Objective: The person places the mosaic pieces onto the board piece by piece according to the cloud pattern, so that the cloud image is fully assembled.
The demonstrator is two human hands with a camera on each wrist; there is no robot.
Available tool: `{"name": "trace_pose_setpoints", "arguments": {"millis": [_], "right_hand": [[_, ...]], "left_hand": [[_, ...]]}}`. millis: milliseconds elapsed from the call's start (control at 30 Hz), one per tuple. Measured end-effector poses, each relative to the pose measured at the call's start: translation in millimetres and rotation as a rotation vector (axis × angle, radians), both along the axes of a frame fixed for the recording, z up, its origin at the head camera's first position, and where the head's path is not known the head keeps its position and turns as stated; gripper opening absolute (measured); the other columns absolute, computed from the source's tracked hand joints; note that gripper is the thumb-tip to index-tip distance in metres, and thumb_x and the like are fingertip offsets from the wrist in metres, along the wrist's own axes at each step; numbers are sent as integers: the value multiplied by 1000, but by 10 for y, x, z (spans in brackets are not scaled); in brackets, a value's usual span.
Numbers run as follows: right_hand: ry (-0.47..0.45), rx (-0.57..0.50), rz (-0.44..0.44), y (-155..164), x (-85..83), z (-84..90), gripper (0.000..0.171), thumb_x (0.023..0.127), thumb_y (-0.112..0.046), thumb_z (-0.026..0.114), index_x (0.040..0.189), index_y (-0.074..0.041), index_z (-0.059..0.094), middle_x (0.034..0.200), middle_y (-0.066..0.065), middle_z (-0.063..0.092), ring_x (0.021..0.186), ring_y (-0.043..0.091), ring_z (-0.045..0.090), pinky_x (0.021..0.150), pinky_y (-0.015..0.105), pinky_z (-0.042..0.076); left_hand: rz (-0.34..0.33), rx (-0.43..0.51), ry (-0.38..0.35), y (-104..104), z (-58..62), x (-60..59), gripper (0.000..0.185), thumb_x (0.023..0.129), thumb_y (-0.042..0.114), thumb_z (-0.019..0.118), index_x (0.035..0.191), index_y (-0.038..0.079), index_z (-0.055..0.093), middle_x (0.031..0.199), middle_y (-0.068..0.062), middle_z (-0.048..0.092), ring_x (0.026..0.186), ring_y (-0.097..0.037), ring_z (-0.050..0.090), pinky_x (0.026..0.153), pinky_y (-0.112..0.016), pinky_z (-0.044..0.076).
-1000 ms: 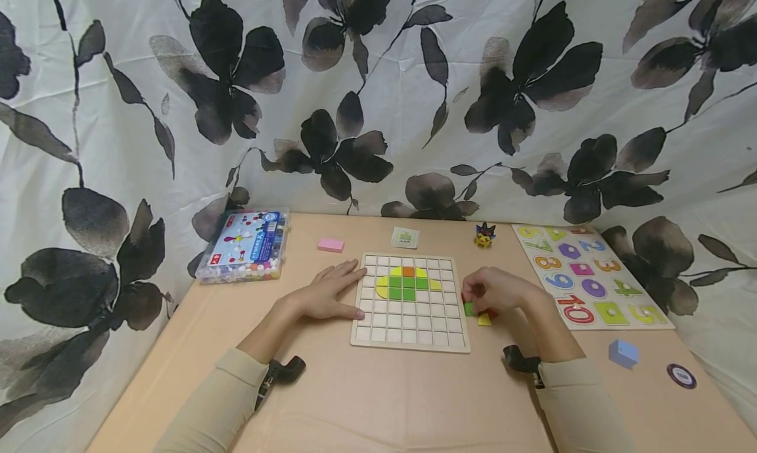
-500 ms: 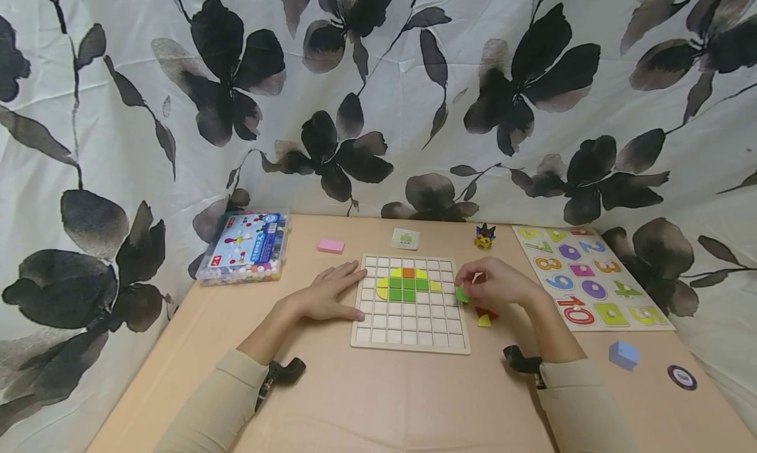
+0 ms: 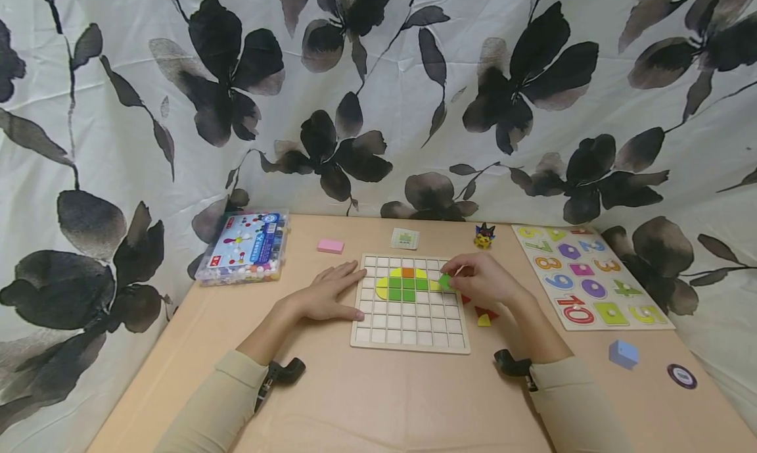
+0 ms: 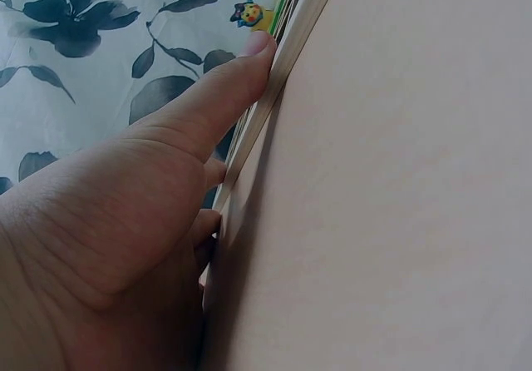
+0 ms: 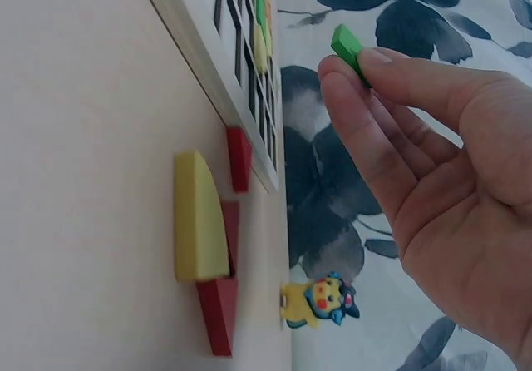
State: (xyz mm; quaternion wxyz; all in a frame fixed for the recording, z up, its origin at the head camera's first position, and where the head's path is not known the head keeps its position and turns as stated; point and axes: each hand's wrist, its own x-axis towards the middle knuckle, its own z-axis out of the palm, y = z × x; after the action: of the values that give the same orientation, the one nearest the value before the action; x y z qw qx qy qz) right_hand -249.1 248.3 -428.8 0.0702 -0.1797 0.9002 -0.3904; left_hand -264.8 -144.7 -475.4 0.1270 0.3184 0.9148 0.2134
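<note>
My right hand (image 3: 487, 279) pinches a small green block (image 5: 347, 46) between thumb and fingers, raised over the right side of the white grid board (image 3: 409, 338). Green, yellow and orange pieces (image 3: 408, 285) fill several cells in the upper part of this board. Along its left edge lies my left hand (image 3: 324, 292), fingers extended; in the left wrist view the thumb (image 4: 237, 84) touches the board's rim. Beside the right edge are red blocks (image 5: 219, 317) and a yellow block (image 5: 198, 217) with a curved side.
Behind the board lie a small pattern card (image 3: 405, 238) and a pink block (image 3: 330, 246). A plastic case (image 3: 244, 246) stands back left, a yellow figurine (image 3: 483, 236) back right. Farther right are a number sheet (image 3: 591, 275), a blue block (image 3: 623, 354) and a round disc (image 3: 682, 376).
My right hand has lifted the green block from beside the board and carried it left, over the board's right columns. My left hand has stayed in place.
</note>
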Motion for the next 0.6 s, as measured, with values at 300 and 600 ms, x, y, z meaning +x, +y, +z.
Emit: {"name": "trace_pose_setpoints", "arguments": {"millis": [300, 600], "right_hand": [[5, -15, 69, -216, -22, -65, 29, 93, -7, 77, 122, -6, 74, 109, 9, 72, 93, 21, 65, 78, 26, 56], [51, 27, 90, -362, -34, -157, 28, 86, -10, 85, 110, -2, 73, 89, 1, 66, 83, 17, 60, 72, 24, 53]], "left_hand": [[6, -12, 3, 1, -6, -7, 105, 87, 72, 68, 167, 22, 24, 177, -11, 7, 164, -32, 4, 131, -57, 4], [-3, -9, 5, 3, 4, 1, 105, 87, 72, 69, 167, 21, 24, 176, -12, 7, 164, -32, 5, 131, -57, 4]]}}
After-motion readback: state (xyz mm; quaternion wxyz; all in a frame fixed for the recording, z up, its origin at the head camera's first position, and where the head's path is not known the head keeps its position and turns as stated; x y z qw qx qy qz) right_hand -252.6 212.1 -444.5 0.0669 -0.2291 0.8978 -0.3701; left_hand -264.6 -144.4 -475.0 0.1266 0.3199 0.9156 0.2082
